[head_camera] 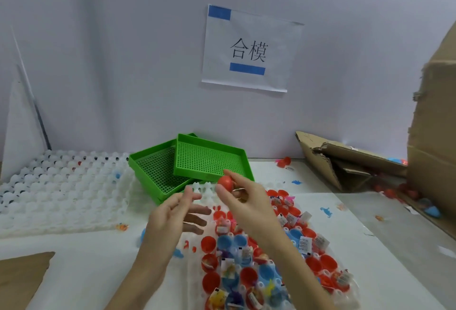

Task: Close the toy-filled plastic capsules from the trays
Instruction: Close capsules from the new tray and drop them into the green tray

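a red capsule (pixel 225 182) is being held up by the right hand (pixel 243 201), pinched between thumb and fingertips above the far end of the tray (pixel 345 292). it looks closed, though the seam is too blurry to be sure. nothing is being held by the left hand (pixel 170 215); its fingers are being kept loose and spread just beside the capsule. many open red and blue halves (pixel 246 243) with toys and paper slips are lying in the tray, so most of the job is still waiting to be done. the green baskets (pixel 209 159) behind are holding nothing that can be seen.
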